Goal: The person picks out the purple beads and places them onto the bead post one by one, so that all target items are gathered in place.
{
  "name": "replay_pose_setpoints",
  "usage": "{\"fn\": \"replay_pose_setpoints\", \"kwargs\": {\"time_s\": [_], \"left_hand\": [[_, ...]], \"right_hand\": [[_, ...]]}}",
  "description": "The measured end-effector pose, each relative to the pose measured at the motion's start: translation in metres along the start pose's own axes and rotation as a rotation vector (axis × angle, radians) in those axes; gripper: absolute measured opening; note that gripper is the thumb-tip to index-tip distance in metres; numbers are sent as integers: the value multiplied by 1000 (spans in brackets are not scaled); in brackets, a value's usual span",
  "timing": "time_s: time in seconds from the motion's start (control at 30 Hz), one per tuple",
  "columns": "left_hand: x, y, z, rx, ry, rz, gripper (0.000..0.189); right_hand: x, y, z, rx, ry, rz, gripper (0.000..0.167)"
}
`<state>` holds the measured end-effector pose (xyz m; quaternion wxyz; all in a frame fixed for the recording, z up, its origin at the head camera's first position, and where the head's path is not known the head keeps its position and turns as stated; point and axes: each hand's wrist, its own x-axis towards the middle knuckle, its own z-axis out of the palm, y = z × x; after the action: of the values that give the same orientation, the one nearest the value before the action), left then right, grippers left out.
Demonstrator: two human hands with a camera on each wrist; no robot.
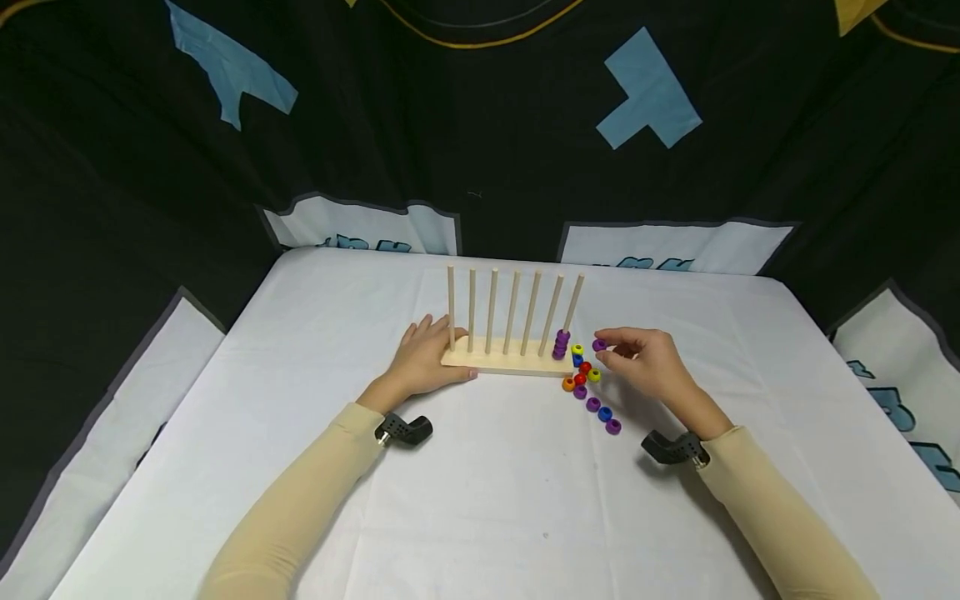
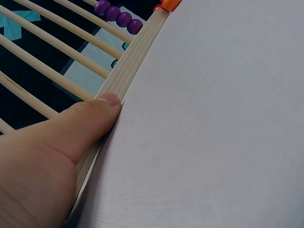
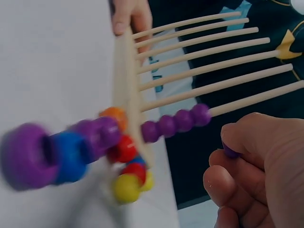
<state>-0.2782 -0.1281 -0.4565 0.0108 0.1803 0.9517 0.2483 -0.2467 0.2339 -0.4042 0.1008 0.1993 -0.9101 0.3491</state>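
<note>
A pale wooden peg board (image 1: 506,358) stands upright on the table, with a row of several thin dowels. My left hand (image 1: 422,357) grips its left end, thumb along the front edge and fingers behind. The thumb (image 2: 102,111) presses the board's side in the left wrist view. On the rightmost dowel sits a stack of several purple beads (image 1: 561,343). My right hand (image 1: 647,357) pinches one purple bead (image 1: 599,345) between thumb and fingers, to the right of that stack. Mostly covered by the fingertips, the held bead (image 3: 231,150) shows only a sliver in the right wrist view.
Loose beads lie in a line by the board's right end: a yellow bead (image 1: 594,375), an orange bead (image 1: 568,384), a blue bead (image 1: 604,413), a purple bead (image 1: 613,427) and several others. A white cloth (image 1: 480,500) covers the table. Dark curtains (image 1: 480,150) hang behind.
</note>
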Motion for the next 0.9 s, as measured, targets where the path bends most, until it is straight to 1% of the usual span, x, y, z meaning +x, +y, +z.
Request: {"fn": "replay_pose_setpoints", "kwargs": {"time_s": [0.2,0.47,0.67,0.9], "left_hand": [[1,0,1,-7,4,6,80],[0,0,-1,-10,4,1,79],[0,0,-1,-18,6,-1,79],[0,-1,-1,-14,8,2,79]], "right_hand": [[17,-19,-15,-33,10,30,29],[41,-43,-36,-25,20,10,30],[52,-56,-46,-22,36,-3,30],[62,-68,-53,-16,31,35,32]]}}
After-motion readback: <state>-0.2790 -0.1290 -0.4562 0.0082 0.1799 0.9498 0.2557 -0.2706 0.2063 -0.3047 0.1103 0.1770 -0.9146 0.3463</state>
